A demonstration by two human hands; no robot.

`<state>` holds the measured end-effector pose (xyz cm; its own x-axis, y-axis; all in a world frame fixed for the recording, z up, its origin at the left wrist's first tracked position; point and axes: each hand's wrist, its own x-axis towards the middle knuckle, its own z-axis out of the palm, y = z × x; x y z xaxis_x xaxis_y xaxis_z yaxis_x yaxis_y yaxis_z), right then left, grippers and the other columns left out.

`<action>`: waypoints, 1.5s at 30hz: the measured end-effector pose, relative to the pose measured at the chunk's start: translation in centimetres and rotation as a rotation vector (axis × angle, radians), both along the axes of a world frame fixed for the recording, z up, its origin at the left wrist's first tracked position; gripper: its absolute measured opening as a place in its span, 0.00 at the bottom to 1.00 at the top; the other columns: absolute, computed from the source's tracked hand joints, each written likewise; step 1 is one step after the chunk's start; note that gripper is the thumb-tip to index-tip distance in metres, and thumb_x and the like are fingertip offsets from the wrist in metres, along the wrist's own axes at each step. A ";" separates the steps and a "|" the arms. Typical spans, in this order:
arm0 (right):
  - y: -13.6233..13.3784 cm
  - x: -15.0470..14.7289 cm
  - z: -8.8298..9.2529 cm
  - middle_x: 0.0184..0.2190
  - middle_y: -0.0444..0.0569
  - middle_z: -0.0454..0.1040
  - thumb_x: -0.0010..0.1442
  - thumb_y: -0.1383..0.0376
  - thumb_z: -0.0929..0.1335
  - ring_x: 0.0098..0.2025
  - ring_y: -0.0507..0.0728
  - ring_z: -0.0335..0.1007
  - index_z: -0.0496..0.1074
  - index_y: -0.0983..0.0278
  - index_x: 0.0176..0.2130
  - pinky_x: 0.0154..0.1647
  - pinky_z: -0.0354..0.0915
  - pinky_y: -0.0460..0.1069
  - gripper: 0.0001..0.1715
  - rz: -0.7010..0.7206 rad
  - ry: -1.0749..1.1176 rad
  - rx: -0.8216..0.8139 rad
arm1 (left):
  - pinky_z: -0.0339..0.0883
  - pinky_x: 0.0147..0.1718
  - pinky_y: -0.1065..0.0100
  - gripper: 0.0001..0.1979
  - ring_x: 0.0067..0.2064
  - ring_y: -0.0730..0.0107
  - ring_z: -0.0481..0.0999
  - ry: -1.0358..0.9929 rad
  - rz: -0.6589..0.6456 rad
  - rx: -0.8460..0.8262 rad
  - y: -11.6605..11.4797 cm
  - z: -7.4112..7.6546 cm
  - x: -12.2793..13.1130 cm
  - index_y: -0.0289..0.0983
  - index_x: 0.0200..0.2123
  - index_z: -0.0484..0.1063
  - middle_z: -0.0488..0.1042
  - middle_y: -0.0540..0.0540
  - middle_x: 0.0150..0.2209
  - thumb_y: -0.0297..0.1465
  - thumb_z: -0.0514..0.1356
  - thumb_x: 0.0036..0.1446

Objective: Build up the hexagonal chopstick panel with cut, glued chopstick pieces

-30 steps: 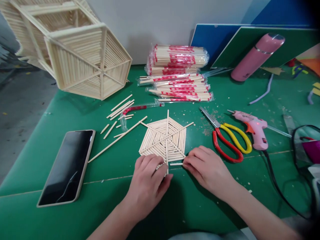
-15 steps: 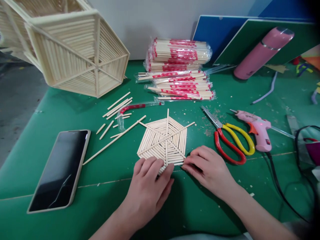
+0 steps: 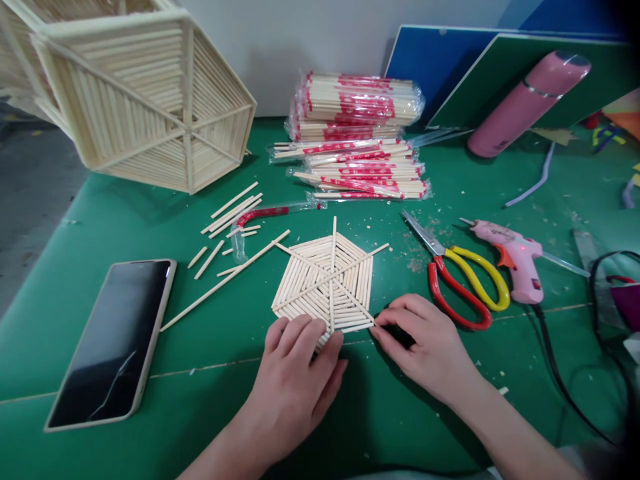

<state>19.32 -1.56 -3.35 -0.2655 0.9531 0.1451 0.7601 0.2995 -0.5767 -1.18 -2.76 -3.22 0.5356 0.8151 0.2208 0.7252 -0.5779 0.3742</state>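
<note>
A flat hexagonal panel of wooden chopsticks [image 3: 324, 280] lies on the green tabletop, its crossed ribs sticking out at several corners. My left hand [image 3: 295, 383] holds its lower left edge, fingers bent over the sticks and the thumb close by at the front. At the lower right corner, my right hand [image 3: 425, 343] pinches the end of a chopstick [image 3: 369, 320] between thumb and fingertips. The fingers of both hands hide parts of the panel's near edge.
Scissors [image 3: 450, 267] and a pink glue gun [image 3: 515, 257] lie to the right. Wrapped chopsticks [image 3: 360, 107] and a pink flask [image 3: 527, 107] are behind. At left are cut sticks [image 3: 233, 213], a phone [image 3: 113, 347] and a large stick-built frame [image 3: 145, 100].
My right hand has shifted slightly right, with its fingertips at the panel's corner and a gap showing between thumb and fingers. My left hand stays on the near edge.
</note>
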 end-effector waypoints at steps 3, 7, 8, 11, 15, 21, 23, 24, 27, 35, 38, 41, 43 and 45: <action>-0.1 -0.1 0.1 0.27 0.47 0.68 0.54 0.66 0.65 0.31 0.54 0.64 0.71 0.63 0.30 0.32 0.61 0.49 0.05 -0.013 -0.013 -0.007 | 0.56 0.44 0.56 0.10 0.43 0.60 0.64 0.006 0.001 0.025 -0.1 -0.1 0.0 0.37 0.41 0.69 0.68 0.43 0.39 0.30 0.54 0.54; -0.2 -0.2 0.1 0.27 0.47 0.67 0.54 0.65 0.65 0.31 0.54 0.64 0.71 0.63 0.30 0.32 0.61 0.49 0.06 -0.018 -0.021 -0.023 | 0.57 0.43 0.54 0.10 0.43 0.58 0.64 0.009 -0.009 0.088 -0.3 0.0 0.1 0.37 0.40 0.69 0.68 0.42 0.39 0.30 0.55 0.54; -0.2 -0.2 0.1 0.27 0.47 0.67 0.54 0.65 0.65 0.31 0.54 0.64 0.71 0.63 0.29 0.32 0.61 0.49 0.06 -0.019 -0.021 -0.028 | 0.57 0.43 0.54 0.10 0.43 0.58 0.64 0.012 -0.008 0.098 -0.3 0.0 0.1 0.37 0.40 0.70 0.68 0.42 0.39 0.30 0.55 0.54; -0.2 -0.2 0.0 0.27 0.47 0.67 0.54 0.65 0.65 0.31 0.54 0.64 0.71 0.63 0.29 0.32 0.60 0.49 0.06 -0.018 -0.022 -0.032 | 0.57 0.43 0.54 0.10 0.44 0.57 0.65 0.026 0.001 0.099 -0.4 -0.1 0.1 0.37 0.40 0.70 0.68 0.42 0.40 0.30 0.55 0.54; -0.2 -0.1 0.0 0.27 0.47 0.68 0.54 0.65 0.64 0.31 0.54 0.64 0.71 0.63 0.30 0.33 0.61 0.49 0.06 -0.017 -0.024 -0.027 | 0.56 0.44 0.54 0.10 0.44 0.58 0.65 0.031 0.014 0.101 -0.3 -0.2 0.2 0.36 0.40 0.70 0.68 0.42 0.39 0.31 0.55 0.54; -0.2 -0.1 0.1 0.27 0.47 0.68 0.54 0.65 0.65 0.31 0.54 0.64 0.71 0.63 0.30 0.32 0.60 0.50 0.05 -0.017 -0.012 -0.016 | 0.56 0.44 0.55 0.10 0.43 0.59 0.65 0.037 0.023 0.109 -0.3 0.0 0.5 0.36 0.39 0.70 0.69 0.43 0.39 0.30 0.54 0.54; -0.3 -0.1 0.1 0.27 0.47 0.68 0.54 0.65 0.65 0.31 0.54 0.64 0.71 0.63 0.30 0.33 0.61 0.50 0.05 -0.023 -0.009 -0.011 | 0.57 0.43 0.55 0.10 0.43 0.59 0.65 0.035 0.026 0.117 -0.3 0.0 0.4 0.37 0.39 0.70 0.69 0.43 0.39 0.31 0.54 0.54; -0.3 -0.1 0.0 0.27 0.47 0.68 0.53 0.65 0.65 0.32 0.54 0.64 0.71 0.63 0.30 0.33 0.61 0.50 0.05 -0.026 -0.007 -0.008 | 0.57 0.43 0.55 0.10 0.43 0.59 0.65 0.033 0.026 0.121 -0.3 -0.1 0.4 0.37 0.39 0.70 0.69 0.43 0.39 0.31 0.54 0.54; -0.3 -0.1 -0.1 0.28 0.47 0.68 0.53 0.65 0.65 0.32 0.54 0.65 0.71 0.62 0.31 0.33 0.61 0.49 0.04 -0.026 0.006 0.002 | 0.57 0.43 0.55 0.10 0.43 0.59 0.65 0.032 0.025 0.121 -0.3 -0.2 0.4 0.37 0.40 0.70 0.69 0.43 0.39 0.31 0.54 0.54; -0.4 0.0 -0.1 0.27 0.46 0.66 0.54 0.67 0.64 0.30 0.52 0.62 0.73 0.61 0.32 0.31 0.58 0.48 0.07 0.018 -0.016 0.008 | 0.57 0.43 0.55 0.10 0.43 0.59 0.65 0.040 0.020 0.130 -0.2 -0.1 0.5 0.36 0.40 0.70 0.69 0.43 0.39 0.30 0.54 0.54; -0.4 -0.1 -0.1 0.27 0.46 0.65 0.55 0.67 0.64 0.30 0.53 0.61 0.73 0.61 0.32 0.30 0.58 0.48 0.07 0.022 -0.023 0.016 | 0.57 0.43 0.55 0.10 0.43 0.59 0.65 0.044 0.020 0.132 -0.1 -0.1 0.6 0.36 0.40 0.70 0.69 0.43 0.38 0.30 0.54 0.55; -0.5 -0.3 -0.2 0.27 0.46 0.65 0.55 0.67 0.64 0.30 0.53 0.60 0.72 0.62 0.32 0.30 0.58 0.48 0.07 0.022 -0.028 0.020 | 0.57 0.43 0.55 0.10 0.43 0.59 0.65 0.044 0.021 0.137 -0.1 -0.2 0.6 0.36 0.40 0.70 0.69 0.43 0.39 0.30 0.54 0.55; -0.5 -0.3 -0.2 0.27 0.47 0.64 0.55 0.67 0.64 0.30 0.53 0.60 0.72 0.62 0.32 0.30 0.58 0.48 0.07 0.026 -0.030 0.019 | 0.57 0.43 0.55 0.11 0.43 0.59 0.65 0.047 0.022 0.140 -0.2 -0.3 0.6 0.36 0.40 0.70 0.69 0.43 0.39 0.30 0.54 0.55; -0.6 -0.4 -0.1 0.27 0.47 0.64 0.56 0.67 0.64 0.30 0.53 0.60 0.72 0.62 0.32 0.30 0.58 0.48 0.07 0.030 -0.032 0.017 | 0.57 0.43 0.55 0.11 0.43 0.59 0.65 0.050 0.024 0.143 -0.3 -0.2 0.5 0.36 0.40 0.70 0.69 0.42 0.39 0.31 0.54 0.55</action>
<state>18.94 -2.12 -3.47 -0.2985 0.9421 0.1526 0.7686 0.3320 -0.5468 -0.63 -3.11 -3.47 0.5297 0.7898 0.3092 0.7550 -0.6052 0.2525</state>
